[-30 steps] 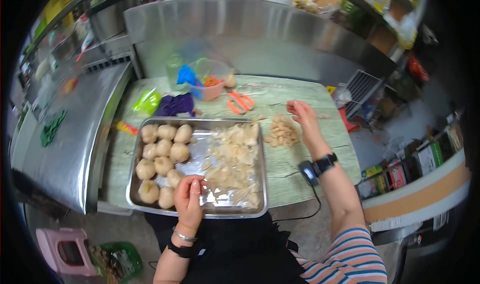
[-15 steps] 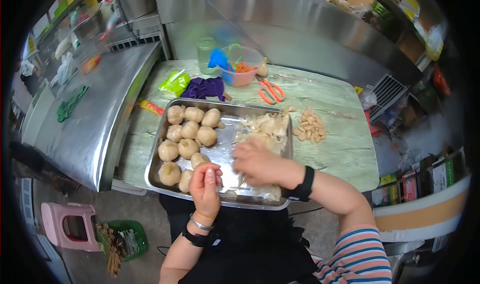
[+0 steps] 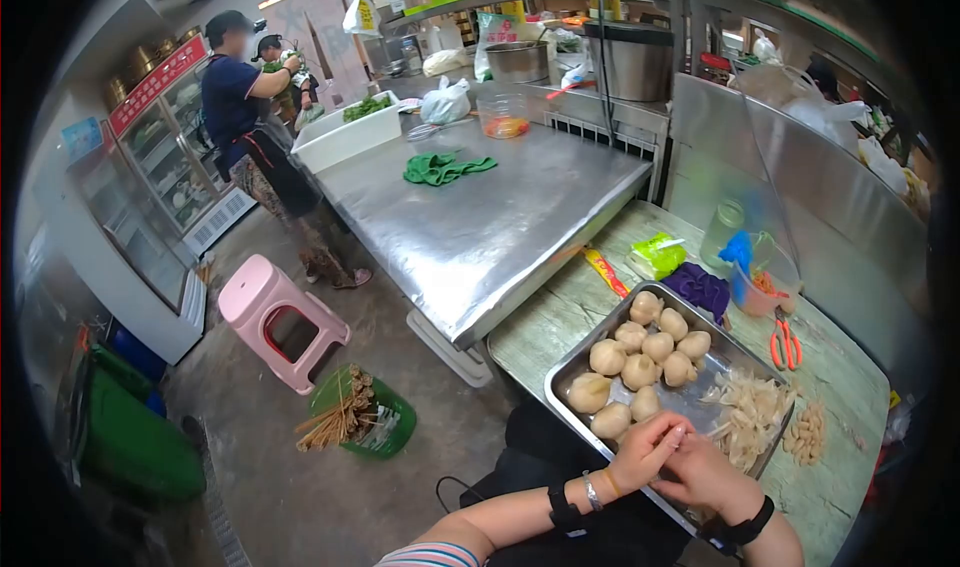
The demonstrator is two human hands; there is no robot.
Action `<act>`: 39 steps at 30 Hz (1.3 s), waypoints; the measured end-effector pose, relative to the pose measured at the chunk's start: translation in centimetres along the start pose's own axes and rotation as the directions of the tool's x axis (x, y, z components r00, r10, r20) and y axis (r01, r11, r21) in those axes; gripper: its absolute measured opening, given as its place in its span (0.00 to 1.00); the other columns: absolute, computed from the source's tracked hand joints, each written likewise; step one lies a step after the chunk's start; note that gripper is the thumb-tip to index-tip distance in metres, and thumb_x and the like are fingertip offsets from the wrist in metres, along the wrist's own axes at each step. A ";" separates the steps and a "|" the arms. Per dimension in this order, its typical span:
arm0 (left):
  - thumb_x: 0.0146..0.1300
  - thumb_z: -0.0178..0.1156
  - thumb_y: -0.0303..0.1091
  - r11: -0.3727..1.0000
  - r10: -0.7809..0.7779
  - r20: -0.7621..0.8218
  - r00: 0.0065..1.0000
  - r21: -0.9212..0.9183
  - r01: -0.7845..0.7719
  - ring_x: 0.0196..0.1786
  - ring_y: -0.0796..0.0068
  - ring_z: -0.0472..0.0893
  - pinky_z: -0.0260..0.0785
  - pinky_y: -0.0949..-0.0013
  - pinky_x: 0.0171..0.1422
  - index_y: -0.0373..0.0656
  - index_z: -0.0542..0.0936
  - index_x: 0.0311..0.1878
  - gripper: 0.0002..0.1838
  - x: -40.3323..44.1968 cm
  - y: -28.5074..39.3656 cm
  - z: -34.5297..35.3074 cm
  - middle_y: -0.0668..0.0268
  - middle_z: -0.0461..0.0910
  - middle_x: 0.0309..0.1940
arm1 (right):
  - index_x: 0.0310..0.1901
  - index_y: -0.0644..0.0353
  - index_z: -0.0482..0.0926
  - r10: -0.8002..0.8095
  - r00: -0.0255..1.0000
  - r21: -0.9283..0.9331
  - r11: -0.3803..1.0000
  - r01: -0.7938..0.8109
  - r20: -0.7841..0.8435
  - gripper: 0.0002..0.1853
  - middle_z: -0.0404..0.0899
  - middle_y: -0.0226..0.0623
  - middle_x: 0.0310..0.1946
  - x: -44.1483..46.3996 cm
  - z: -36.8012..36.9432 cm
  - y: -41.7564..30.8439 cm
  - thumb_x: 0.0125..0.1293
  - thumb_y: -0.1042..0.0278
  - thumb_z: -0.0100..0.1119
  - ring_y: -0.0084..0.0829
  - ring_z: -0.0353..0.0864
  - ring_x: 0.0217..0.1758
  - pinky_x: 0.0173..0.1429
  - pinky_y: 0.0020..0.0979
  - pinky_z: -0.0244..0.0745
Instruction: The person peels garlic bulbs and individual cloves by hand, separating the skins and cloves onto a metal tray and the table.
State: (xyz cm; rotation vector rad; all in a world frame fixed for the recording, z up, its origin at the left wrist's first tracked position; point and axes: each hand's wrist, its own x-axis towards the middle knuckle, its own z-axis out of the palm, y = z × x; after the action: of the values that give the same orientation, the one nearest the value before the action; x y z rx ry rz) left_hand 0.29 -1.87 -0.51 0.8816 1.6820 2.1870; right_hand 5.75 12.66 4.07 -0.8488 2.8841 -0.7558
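My left hand [image 3: 645, 451], with a silver bracelet and black watch, is closed over the near side of a metal tray [image 3: 690, 397]. Its fingers meet those of my right hand [image 3: 712, 475], which is also closed and wears a black band. Whatever lies between the fingers is hidden. Whole garlic bulbs [image 3: 657, 347] fill the tray's left part. To the right inside it lies a heap of pale garlic skins [image 3: 750, 412]. Peeled garlic cloves [image 3: 806, 434] form a small pile on the table, just outside the tray.
Orange-handled scissors or pliers [image 3: 786, 347], a purple cloth [image 3: 697, 289] and a plastic tub [image 3: 765, 285] are behind the tray. A steel counter [image 3: 450, 232] adjoins on the left, bearing a green cloth [image 3: 448, 169]. A pink stool [image 3: 283, 317] and green bucket [image 3: 385, 422] stand on the floor. Two people are farther back.
The head view has swung left, bringing the floor, fridge and people into sight. My right hand has left the garlic skins and come together with my left hand.
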 end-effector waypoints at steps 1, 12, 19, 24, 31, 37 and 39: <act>0.71 0.49 0.33 0.999 0.035 -0.015 0.999 0.011 -0.035 0.37 0.83 0.73 0.68 0.78 0.41 0.36 0.75 0.43 0.10 -0.1 0.2 0.0 0.69 0.75 0.34 | 0.34 0.61 0.79 -0.009 1.000 0.002 1.000 0.009 0.007 0.15 0.78 0.41 0.38 0.0 0.7 0.3 0.47 0.62 0.67 0.44 0.75 0.46 0.52 0.43 0.69; 0.70 0.50 0.35 0.991 -0.084 -0.078 0.993 -0.106 0.076 0.35 0.83 0.73 0.67 0.78 0.41 0.41 0.76 0.43 0.09 -0.8 0.2 0.0 0.70 0.75 0.34 | 0.23 0.54 0.75 0.152 0.988 -0.489 0.862 -0.137 -0.009 0.03 0.72 0.32 0.28 -7.6 -2.6 3.5 0.51 0.67 0.57 0.35 0.70 0.38 0.46 0.38 0.65; 0.72 0.43 0.35 0.841 -0.030 -0.311 0.950 -0.521 -0.144 0.22 0.84 0.65 0.57 0.82 0.24 0.42 0.68 0.45 0.08 0.0 0.6 0.1 0.68 0.70 0.27 | 0.36 0.57 0.80 0.213 0.948 -0.163 0.953 -0.255 -0.238 0.12 0.76 0.34 0.39 -3.5 -4.3 1.7 0.48 0.67 0.67 0.39 0.74 0.48 0.52 0.38 0.69; 0.70 0.47 0.36 0.958 0.168 -0.248 0.954 -0.186 -0.217 0.21 0.83 0.63 0.55 0.81 0.24 0.41 0.69 0.41 0.08 -1.3 -0.2 0.5 0.67 0.68 0.25 | 0.47 0.54 0.76 0.184 0.958 -0.088 0.974 -0.207 -0.221 0.21 0.76 0.37 0.42 2.0 -1.3 2.8 0.48 0.69 0.66 0.44 0.77 0.44 0.46 0.40 0.74; 0.64 0.54 0.27 0.906 0.261 0.246 0.933 0.271 -0.325 0.24 0.81 0.70 0.62 0.77 0.28 0.37 0.73 0.38 0.03 -1.7 1.3 -0.5 0.67 0.73 0.26 | 0.55 0.53 0.67 0.186 0.956 -0.085 0.974 -0.210 -0.228 0.28 0.75 0.42 0.39 4.5 0.7 3.9 0.51 0.69 0.64 0.42 0.80 0.37 0.37 0.40 0.75; 0.64 0.56 0.26 0.965 -0.029 -0.177 0.984 -0.260 -0.018 0.34 0.83 0.69 0.63 0.82 0.34 0.37 0.69 0.50 0.12 -1.3 0.2 -0.4 0.66 0.71 0.36 | 0.59 0.54 0.62 0.702 0.710 0.981 0.090 -0.170 0.059 0.24 0.75 0.44 0.41 -1.5 -1.6 1.4 0.61 0.75 0.51 0.27 0.81 0.35 0.38 0.26 0.78; 0.59 0.59 0.24 0.976 -0.017 -0.002 1.000 0.218 0.017 0.39 0.80 0.71 0.69 0.76 0.40 0.39 0.67 0.57 0.22 0.1 0.9 0.0 0.67 0.72 0.38 | 0.61 0.53 0.60 0.705 0.706 0.991 0.032 -0.128 0.069 0.25 0.75 0.40 0.45 -3.8 -0.7 1.4 0.62 0.77 0.50 0.29 0.80 0.43 0.43 0.28 0.78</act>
State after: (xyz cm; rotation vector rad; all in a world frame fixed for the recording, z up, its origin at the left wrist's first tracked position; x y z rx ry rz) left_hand 0.40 -2.09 0.36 0.9152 1.9493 2.0178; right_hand 8.13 15.92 3.64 0.5131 1.7381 -2.4551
